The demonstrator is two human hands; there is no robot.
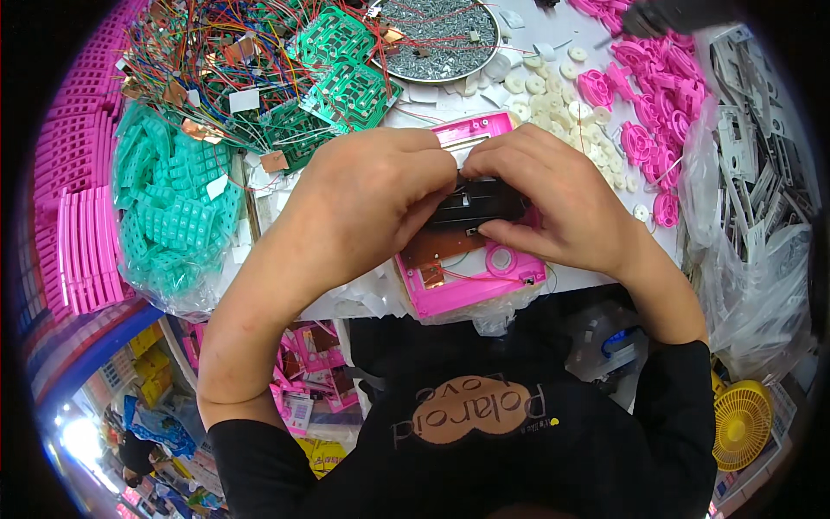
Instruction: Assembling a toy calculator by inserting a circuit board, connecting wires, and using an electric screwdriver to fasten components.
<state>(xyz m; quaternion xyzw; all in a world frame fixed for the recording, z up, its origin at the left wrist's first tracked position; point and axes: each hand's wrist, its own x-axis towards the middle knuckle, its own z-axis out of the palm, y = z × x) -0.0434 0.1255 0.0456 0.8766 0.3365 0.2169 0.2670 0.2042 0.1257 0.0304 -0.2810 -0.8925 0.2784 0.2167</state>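
A pink plastic housing (450, 298) lies on the table in front of me. In it are a brown circuit board (432, 248), thin wires and a round pink ring. Over its middle sits a black plastic part (488, 199). My right hand (558, 195) grips that part's right end, thumb on the near side and fingers on the far side. My left hand (372, 186) is closed at its left end, fingertips partly hidden behind the knuckles. The housing's far edge shows between both hands.
Green circuit boards (350, 91) with tangled wires lie back left, beside teal keypads (177, 208). A round tray (437, 43) holds small metal screws. White discs (553, 108), pink parts (670, 95) and grey metal pieces (752, 130) lie rightward. Pink panels (86, 251) stack far left.
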